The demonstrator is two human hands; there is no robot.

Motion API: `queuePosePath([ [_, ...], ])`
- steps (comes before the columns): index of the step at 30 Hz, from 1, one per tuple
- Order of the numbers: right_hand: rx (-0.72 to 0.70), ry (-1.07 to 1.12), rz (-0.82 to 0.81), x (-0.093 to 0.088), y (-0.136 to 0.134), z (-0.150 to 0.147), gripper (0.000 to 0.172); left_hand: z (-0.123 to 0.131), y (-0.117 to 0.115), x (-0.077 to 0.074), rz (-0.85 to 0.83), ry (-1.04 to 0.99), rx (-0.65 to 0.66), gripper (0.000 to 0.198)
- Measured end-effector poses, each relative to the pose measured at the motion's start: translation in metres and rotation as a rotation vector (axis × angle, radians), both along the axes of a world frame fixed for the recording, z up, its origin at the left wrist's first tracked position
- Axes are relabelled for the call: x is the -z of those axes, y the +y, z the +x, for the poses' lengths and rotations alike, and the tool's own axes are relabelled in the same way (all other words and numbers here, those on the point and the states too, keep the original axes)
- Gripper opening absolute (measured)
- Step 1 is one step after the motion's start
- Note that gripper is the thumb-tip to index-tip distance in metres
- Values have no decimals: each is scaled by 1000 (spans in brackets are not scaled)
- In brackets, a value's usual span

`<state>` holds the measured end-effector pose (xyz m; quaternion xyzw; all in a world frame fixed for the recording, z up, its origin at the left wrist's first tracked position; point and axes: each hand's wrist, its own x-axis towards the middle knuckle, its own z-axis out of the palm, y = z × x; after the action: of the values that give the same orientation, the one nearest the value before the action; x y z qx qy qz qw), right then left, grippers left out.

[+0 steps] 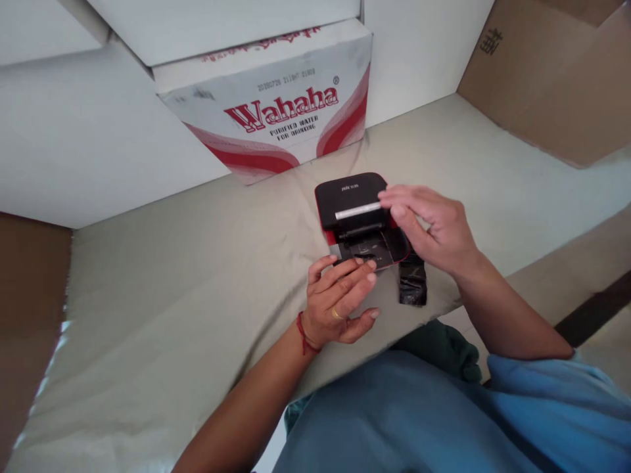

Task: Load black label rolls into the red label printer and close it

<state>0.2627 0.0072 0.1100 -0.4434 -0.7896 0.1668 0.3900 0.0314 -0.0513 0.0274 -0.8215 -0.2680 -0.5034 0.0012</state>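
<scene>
A black-and-red tabletop device [351,194] with a wide, raised top and a silver strip lies on the cloth; its exact kind I cannot make out. Beneath the top shows a dark, shiny base [377,248] with fine markings. My left hand [340,299], wearing a ring and a red string bracelet, has its fingers stretched over the base's front edge. At the device's right side, my right hand [434,223] rests fingertips by the end of the silver strip, thumb apart, with nothing gripped. A crinkled black strip [413,281] lies just right of the base.
Behind the device stands a white-and-red water carton [296,112], with white panels [409,59] around it. A brown cardboard box [547,85] is at the back right. Creased beige cloth [172,295] covers the surface, whose front edge runs close to my body.
</scene>
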Motion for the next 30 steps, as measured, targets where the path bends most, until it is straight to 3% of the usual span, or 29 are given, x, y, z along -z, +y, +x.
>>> queuePosePath([
  [5,14,-228,-21,7,-26,-3,35,0,0,1,20,40,-19,60],
  [10,59,-422,0,1,-31,-13,39,-9,3,7,-12,-23,-39,65],
  [16,14,-495,6,-2,-31,-12,42,-22,14,3,-331,-164,-72,61],
  [20,0,-472,-8,0,-30,-12,40,-17,11,-1,-442,-188,-143,55],
  [23,23,-356,-28,6,-30,-9,36,-9,8,-5,-505,-244,-154,49],
  [26,20,-71,-67,17,-27,-4,31,-5,10,-10,-574,-387,-133,47],
  [30,118,406,-305,34,-15,1,42,-16,21,-10,-741,-619,-223,52],
])
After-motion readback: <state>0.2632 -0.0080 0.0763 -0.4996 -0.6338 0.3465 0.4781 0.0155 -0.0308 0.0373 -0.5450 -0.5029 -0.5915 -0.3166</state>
